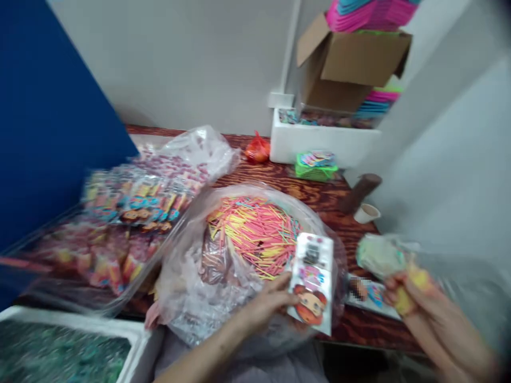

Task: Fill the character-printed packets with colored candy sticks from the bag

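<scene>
My left hand [275, 300] pinches a white printed packet [313, 282] with a cartoon face on its lower part, holding it upright over the near right side of a big clear plastic bag [175, 282]. Many thin pink, yellow and green sticks [259, 229] lie loose in that bag. At the right, my right hand [423, 300] is closed and blurred. Yellow patches show at its fingertips; what is between them cannot be made out. Just beyond its fingers is a pale green bundle [381, 255] in clear plastic. Another printed packet [375, 295] lies flat on the table beside it.
Filled packets [143, 197] are piled at the left, near a white foam box [138, 340]. Farther back on the wooden table [247, 175] are a red bag [257, 149], a green basket [315, 173] and a foam box [323, 143] under a carton [355, 58]. A paper cup [366, 213] lies tilted at right.
</scene>
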Available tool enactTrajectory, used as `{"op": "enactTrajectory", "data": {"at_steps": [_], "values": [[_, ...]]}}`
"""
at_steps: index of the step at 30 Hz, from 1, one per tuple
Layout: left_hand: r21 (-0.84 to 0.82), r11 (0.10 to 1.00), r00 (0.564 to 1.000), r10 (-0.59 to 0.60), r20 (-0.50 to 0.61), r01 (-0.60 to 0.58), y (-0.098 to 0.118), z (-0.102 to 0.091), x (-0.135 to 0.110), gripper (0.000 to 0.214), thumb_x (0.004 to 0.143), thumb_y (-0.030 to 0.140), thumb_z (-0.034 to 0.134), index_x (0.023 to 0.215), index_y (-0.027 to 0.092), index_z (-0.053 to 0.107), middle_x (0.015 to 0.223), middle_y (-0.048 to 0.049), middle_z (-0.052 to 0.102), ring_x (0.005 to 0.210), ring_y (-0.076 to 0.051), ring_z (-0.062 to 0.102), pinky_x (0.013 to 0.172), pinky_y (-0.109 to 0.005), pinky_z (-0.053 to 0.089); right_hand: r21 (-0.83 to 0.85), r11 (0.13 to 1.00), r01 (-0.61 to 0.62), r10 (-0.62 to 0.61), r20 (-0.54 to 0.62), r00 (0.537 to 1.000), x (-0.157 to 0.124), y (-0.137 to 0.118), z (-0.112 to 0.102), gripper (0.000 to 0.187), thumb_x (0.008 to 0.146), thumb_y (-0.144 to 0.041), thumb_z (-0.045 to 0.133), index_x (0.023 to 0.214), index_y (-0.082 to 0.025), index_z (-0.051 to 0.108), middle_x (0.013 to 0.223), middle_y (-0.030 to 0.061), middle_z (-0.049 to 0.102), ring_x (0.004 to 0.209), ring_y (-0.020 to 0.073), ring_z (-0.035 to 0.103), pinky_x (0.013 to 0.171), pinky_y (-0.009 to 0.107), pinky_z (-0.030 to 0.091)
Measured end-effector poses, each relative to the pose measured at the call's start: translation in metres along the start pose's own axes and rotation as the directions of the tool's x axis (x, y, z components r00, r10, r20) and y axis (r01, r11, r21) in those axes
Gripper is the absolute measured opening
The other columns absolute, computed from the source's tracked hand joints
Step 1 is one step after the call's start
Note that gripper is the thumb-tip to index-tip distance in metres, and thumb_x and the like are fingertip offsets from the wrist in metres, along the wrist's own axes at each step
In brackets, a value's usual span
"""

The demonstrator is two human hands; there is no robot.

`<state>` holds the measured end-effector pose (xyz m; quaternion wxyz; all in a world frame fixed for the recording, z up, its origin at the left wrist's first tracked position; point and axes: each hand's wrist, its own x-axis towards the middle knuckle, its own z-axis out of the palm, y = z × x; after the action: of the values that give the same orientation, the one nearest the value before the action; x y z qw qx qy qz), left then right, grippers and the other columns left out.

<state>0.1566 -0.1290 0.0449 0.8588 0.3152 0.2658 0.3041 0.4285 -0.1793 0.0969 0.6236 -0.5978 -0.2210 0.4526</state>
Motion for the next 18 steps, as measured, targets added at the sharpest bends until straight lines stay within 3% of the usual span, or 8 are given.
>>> {"op": "enactTrajectory", "data": {"at_steps": [2,4,8,13,18], "values": [[0.048,0.999,1.0,-0.002,-0.007,0.002,0.005,-0.015,-0.005,0.054,0.071,0.029,0.065,0.123,0.017,0.058,0.085,-0.0075,0.072,0.056,-0.017,0.065,0.052,-0.026,0.051,0.033,0.999,-0.022,0.02,0.064,0.998,0.002,0.002,0.013,0.031,0.064,-0.037,0.083,0.083,-0.019,0.066,0.078,0.0019,0.062,0.068,0.0149,0.057,0.059,0.025,0.05],[0.078,0.997,1.0,0.013,-0.003,-0.012,0.006,-0.027,-0.01,0.055,0.074,0.03,0.061,0.127,0.017,0.054,0.086,-0.0079,0.072,0.058,-0.018,0.066,0.052,-0.027,0.052,0.024,0.999,-0.029,0.025,0.149,0.989,0.002,0.004,0.03,0.03,0.068,-0.038,0.081,0.084,-0.018,0.066,0.076,0.0028,0.062,0.065,0.0143,0.056,0.058,0.026,0.048],[0.109,0.991,0.995,0.082,-0.047,-0.077,0.004,-0.035,-0.016,0.053,0.077,0.025,0.061,0.129,0.019,0.054,0.109,-0.0088,0.069,0.083,-0.022,0.067,0.065,-0.029,0.054,-0.087,0.996,0.006,0.017,0.27,0.963,-0.009,-0.003,0.058,0.03,0.071,-0.041,0.077,0.084,-0.017,0.065,0.075,0.0037,0.063,0.059,0.0128,0.054,0.056,0.025,0.045],[0.109,0.99,0.994,0.094,-0.059,-0.087,0.002,-0.034,-0.016,0.053,0.077,0.023,0.061,0.13,0.021,0.054,0.122,-0.0068,0.065,0.105,-0.024,0.062,0.083,-0.032,0.05,-0.278,0.941,0.192,-0.07,0.396,0.916,-0.021,-0.008,0.077,0.029,0.081,-0.045,0.067,0.085,-0.017,0.063,0.073,0.0025,0.063,0.061,0.0127,0.053,0.061,0.025,0.043],[0.138,0.987,0.994,0.088,-0.063,-0.078,-0.009,-0.033,-0.013,0.055,0.073,0.017,0.062,0.128,0.019,0.056,0.131,-0.0065,0.061,0.118,-0.027,0.055,0.095,-0.034,0.045,-0.486,0.798,0.356,-0.058,0.526,0.848,-0.034,0.018,0.091,0.026,0.094,-0.039,0.047,0.095,-0.017,0.061,0.067,-0.0005,0.056,0.062,0.0143,0.052,0.06,0.026,0.04]]}}
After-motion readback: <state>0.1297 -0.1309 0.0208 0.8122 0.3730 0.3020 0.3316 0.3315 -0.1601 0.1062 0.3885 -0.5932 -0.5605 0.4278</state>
